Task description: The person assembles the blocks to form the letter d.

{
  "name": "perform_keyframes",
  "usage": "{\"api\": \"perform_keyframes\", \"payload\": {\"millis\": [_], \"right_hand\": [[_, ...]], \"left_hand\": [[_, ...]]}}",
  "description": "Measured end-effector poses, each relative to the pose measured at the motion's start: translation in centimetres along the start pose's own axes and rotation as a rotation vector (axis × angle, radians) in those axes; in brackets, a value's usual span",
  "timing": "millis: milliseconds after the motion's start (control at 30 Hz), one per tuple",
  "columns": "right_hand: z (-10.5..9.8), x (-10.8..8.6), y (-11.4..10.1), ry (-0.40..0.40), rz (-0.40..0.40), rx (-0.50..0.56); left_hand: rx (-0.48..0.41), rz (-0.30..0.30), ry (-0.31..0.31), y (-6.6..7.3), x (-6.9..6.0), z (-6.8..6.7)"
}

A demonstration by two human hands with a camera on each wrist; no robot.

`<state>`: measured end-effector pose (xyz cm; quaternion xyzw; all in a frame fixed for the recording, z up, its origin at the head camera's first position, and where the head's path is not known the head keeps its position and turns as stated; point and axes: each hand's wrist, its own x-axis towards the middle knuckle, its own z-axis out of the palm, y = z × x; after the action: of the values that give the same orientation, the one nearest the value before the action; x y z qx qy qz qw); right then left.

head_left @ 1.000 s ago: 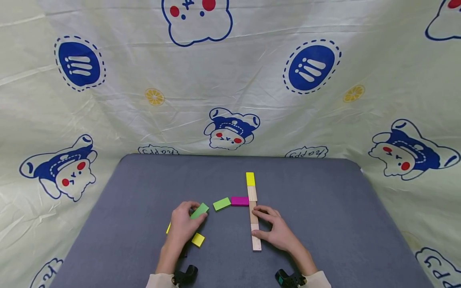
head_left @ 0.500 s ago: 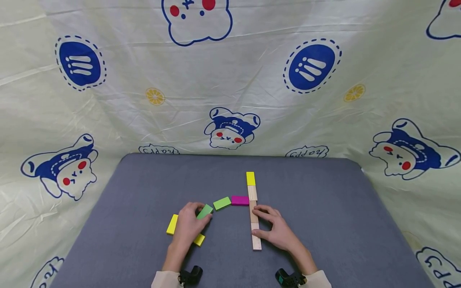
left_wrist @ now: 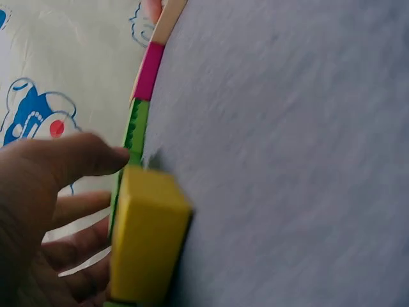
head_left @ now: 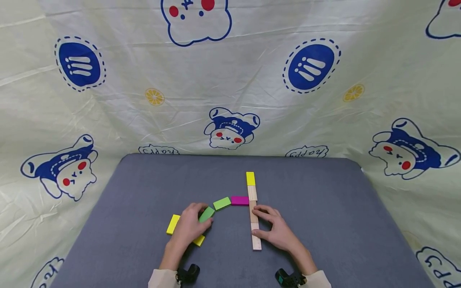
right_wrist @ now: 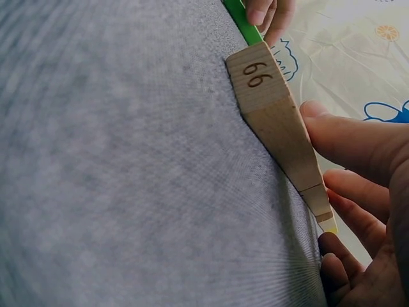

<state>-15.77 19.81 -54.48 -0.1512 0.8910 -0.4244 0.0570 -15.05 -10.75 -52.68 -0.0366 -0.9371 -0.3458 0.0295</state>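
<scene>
Two green blocks [head_left: 221, 203] are left of the magenta block [head_left: 239, 201]; the left hand [head_left: 191, 224] pinches one, the spread right hand [head_left: 278, 229] touches the three-block wooden row [head_left: 254, 219].

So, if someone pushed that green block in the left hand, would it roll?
The green block would more likely slide than roll, since its faces look flat. It seems stiff, as its edges look straight where the left hand holds it. It is probably light, being small beside that hand, though its weight can't be seen.
</scene>
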Motion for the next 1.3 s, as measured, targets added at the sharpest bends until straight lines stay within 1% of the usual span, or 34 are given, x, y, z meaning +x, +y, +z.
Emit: {"api": "perform_keyframes", "payload": {"millis": [133, 333, 500, 667, 800, 933, 1033, 1100, 1233, 1300], "right_hand": [[-0.1, 0.0, -0.1, -0.001, 0.002, 0.005], [0.0, 0.0, 0.0, -0.005, 0.012, 0.01], [0.0, 0.0, -0.1, 0.009, -0.004, 0.008], [0.0, 0.0, -0.1, 0.005, -0.006, 0.004], [0.1, -0.1, -0.1, 0.016, -0.026, -0.002], [0.1, -0.1, 0.0, 0.025, -0.037, -0.003], [0.2, -0.1, 0.0, 0.018, -0.026, 0.005], [0.1, 0.0, 0.0, 0.011, -0.018, 0.007], [0.1, 0.0, 0.0, 0.004, 0.0, 0.012], [0.1, 0.0, -0.1, 0.008, 0.0, 0.012]], "left_hand": [[0.001, 0.033, -0.05, -0.3, 0.2, -0.4], [0.011, 0.037, -0.057, -0.2, 0.3, -0.5], [0.018, 0.026, -0.06, -0.1, 0.4, -0.4], [0.027, 0.021, -0.063, -0.1, 0.6, -0.3], [0.033, 0.02, -0.071, -0.1, 0.6, -0.3], [0.025, 0.025, -0.068, -0.2, 0.4, -0.4], [-0.004, 0.039, -0.058, -0.2, 0.1, -0.9], [-0.031, 0.06, -0.054, -0.3, -0.2, -1.5], [-0.052, 0.104, -0.063, -0.7, -0.4, -3.3], [-0.046, 0.119, -0.071, -1.1, -0.5, -4.3]]}}
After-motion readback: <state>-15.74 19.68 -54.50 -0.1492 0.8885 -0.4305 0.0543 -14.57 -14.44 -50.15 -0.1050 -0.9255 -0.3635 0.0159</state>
